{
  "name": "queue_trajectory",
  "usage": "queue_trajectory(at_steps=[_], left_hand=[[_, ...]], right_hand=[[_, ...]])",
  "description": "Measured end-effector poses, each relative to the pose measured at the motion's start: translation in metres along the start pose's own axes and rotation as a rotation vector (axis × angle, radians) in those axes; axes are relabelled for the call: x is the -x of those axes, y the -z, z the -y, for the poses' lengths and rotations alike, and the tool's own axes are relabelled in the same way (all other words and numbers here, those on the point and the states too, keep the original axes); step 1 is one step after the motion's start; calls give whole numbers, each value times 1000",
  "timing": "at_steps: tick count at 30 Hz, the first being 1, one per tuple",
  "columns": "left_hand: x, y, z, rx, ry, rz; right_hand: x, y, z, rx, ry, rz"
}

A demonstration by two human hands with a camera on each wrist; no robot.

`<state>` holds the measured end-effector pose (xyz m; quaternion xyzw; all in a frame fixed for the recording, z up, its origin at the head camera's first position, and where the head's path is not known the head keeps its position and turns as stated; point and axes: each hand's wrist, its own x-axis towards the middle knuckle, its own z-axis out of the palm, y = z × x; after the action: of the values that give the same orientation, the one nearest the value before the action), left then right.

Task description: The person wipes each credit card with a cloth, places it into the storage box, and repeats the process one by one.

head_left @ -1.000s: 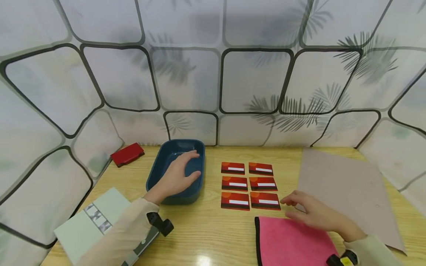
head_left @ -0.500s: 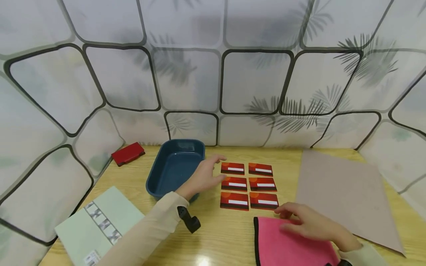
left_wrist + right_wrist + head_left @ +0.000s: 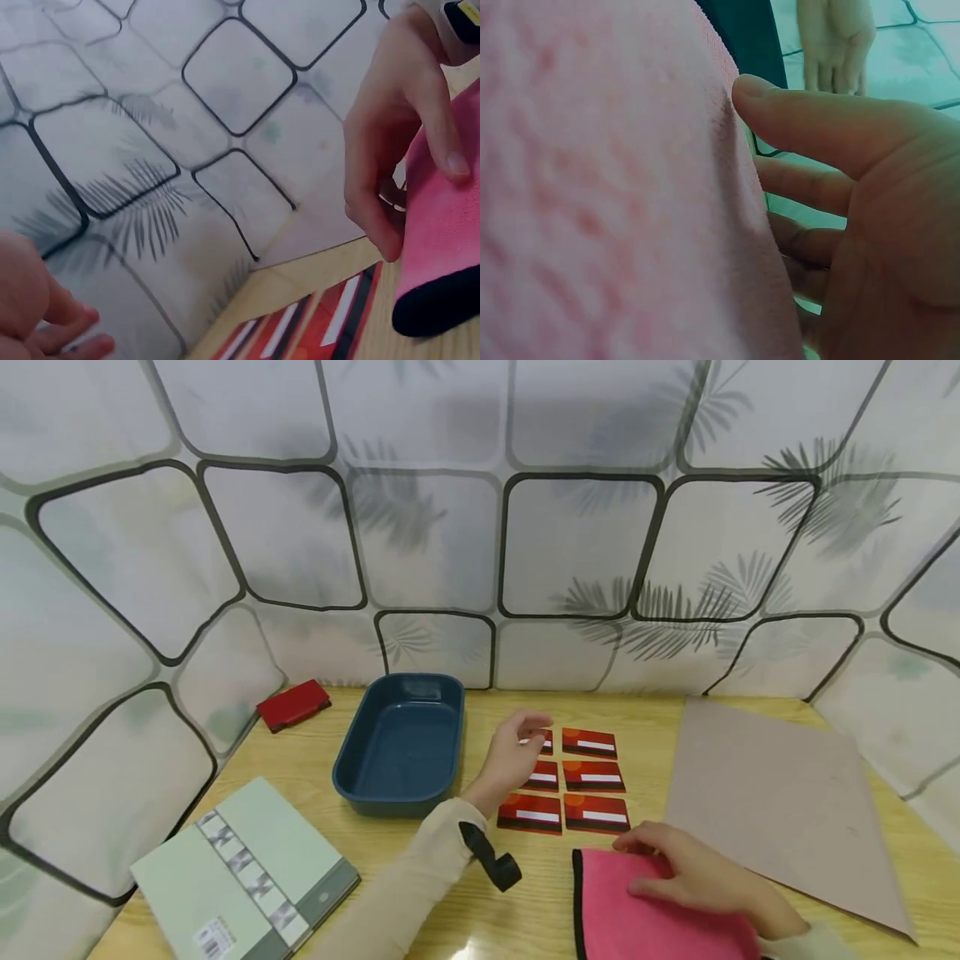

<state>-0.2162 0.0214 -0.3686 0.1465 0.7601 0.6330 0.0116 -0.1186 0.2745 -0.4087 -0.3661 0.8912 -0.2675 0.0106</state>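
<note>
My left hand (image 3: 513, 756) reaches over the left column of red cards (image 3: 596, 813), its fingers loosely curved with nothing between them. It partly hides the far left card (image 3: 546, 742). The cards lie flat in two columns, each with a white strip. My right hand (image 3: 693, 877) is at the far edge of a pink cloth (image 3: 630, 922) with a black border. In the left wrist view, the right thumb (image 3: 456, 161) lies over the pink cloth (image 3: 450, 232) while the fingers reach down past its edge. The right wrist view shows the thumb (image 3: 761, 94) apart from the other fingers, whose tips the cloth hides.
Left of the cards stands an empty blue tub (image 3: 408, 752). A red wallet-like case (image 3: 292, 705) lies at the back left. At the front left is a pale green binder-like book (image 3: 240, 868). A greyish board (image 3: 772, 802) covers the right side, and a patterned curtain (image 3: 577, 543) encloses the table.
My left hand has moved right, from above the blue tub to over the cards. My right hand has shifted slightly down and left, onto the pink cloth's edge.
</note>
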Motion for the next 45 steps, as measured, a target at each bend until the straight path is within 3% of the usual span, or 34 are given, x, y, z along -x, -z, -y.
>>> queue_trajectory(at_steps=[3, 7, 12, 15, 19, 24, 26, 34, 38, 45], left_hand=[[-9, -8, 15, 70, -26, -41], [-19, -6, 34, 82, -65, -61], [-26, 0, 51, 33, 34, -22], [-32, 0, 60, -26, 76, -61], [-41, 4, 72, -48, 50, -125], [-45, 5, 82, 48, 32, -106], [-46, 4, 85, 41, 24, -107], [-48, 2, 85, -315, -49, -183], [-47, 0, 85, -403, -79, -188], [-45, -2, 84, -495, -55, -274]], right_hand=[[1, -2, -1, 0, 9, -10], [1, -4, -1, -7, 15, -23], [5, -7, -1, -50, -25, -39], [7, -11, -2, -113, -38, -60], [6, -14, -4, -175, -62, -67], [9, -14, -5, -211, -90, -31], [11, -14, -5, -222, -91, -21], [9, -18, -6, -211, -104, -60], [10, -20, -7, -221, -132, -67], [10, -21, -8, -320, -160, -45]])
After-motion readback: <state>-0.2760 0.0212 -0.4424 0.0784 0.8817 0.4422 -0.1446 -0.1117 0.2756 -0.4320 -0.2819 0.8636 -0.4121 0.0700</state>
